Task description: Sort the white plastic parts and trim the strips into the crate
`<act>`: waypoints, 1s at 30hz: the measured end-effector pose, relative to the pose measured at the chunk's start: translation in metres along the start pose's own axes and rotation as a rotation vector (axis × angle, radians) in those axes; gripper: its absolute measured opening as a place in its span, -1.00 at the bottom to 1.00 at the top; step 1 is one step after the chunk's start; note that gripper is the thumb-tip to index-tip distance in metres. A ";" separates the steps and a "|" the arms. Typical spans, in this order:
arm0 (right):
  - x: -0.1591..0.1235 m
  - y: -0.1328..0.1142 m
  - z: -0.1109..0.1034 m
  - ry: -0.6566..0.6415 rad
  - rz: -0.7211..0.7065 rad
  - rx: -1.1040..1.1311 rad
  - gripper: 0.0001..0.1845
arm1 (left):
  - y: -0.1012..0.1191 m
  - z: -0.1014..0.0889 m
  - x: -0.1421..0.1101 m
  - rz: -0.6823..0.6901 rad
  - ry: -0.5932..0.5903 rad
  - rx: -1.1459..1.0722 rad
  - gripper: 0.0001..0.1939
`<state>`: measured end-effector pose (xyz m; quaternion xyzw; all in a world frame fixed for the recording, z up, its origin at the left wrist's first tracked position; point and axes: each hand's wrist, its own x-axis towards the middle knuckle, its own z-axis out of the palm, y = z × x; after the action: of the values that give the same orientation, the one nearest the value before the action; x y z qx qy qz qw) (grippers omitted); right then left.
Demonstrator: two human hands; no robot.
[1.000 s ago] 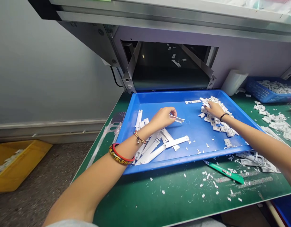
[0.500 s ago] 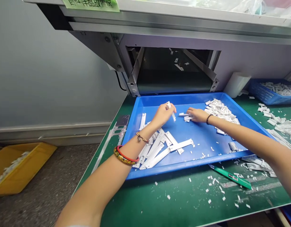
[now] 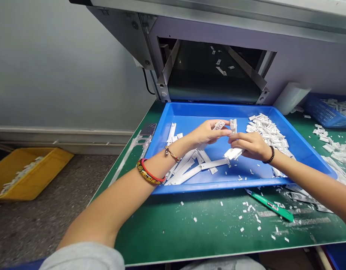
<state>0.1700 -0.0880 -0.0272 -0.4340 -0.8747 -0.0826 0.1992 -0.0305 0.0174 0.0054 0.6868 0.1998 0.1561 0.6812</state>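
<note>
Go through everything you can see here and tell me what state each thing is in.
Left hand: fingers pinching a small white plastic piece
Right hand: holding a white plastic part
Blue tray: on the green bench, holding white pieces
Green utility knife: lying on the bench
Yellow bin: on the floor, holding white scraps
Blue basket: holding white pieces

- Site: factory production workshop, not a home or office
- Far centre: steel machine housing (image 3: 217, 30) with conveyor belt (image 3: 212, 88) bearing white punched pieces (image 3: 222, 70)
- Centre: blue plastic tray (image 3: 217, 108) on green workbench mat (image 3: 206, 232)
- Near right: green utility knife (image 3: 270, 206) among offcuts (image 3: 253, 217)
- Far right: blue plastic basket (image 3: 324, 120), filled
- Left: yellow plastic bin (image 3: 29, 180) on speckled floor (image 3: 60, 210)
</note>
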 end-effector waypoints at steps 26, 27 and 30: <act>0.004 -0.046 0.001 -0.061 0.363 0.309 -0.34 | -0.005 0.030 -0.009 0.429 0.418 0.368 -0.86; 0.001 -0.053 -0.002 -0.053 0.372 0.252 -0.39 | -0.001 0.033 -0.011 0.426 0.410 0.414 -0.87; -0.017 -0.072 -0.021 0.005 0.372 0.170 -0.47 | 0.020 0.043 -0.019 0.356 0.384 0.471 -0.88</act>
<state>0.1276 -0.1507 -0.0133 -0.5693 -0.7829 0.0285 0.2493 -0.0247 -0.0289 0.0253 0.8073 0.2317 0.3483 0.4162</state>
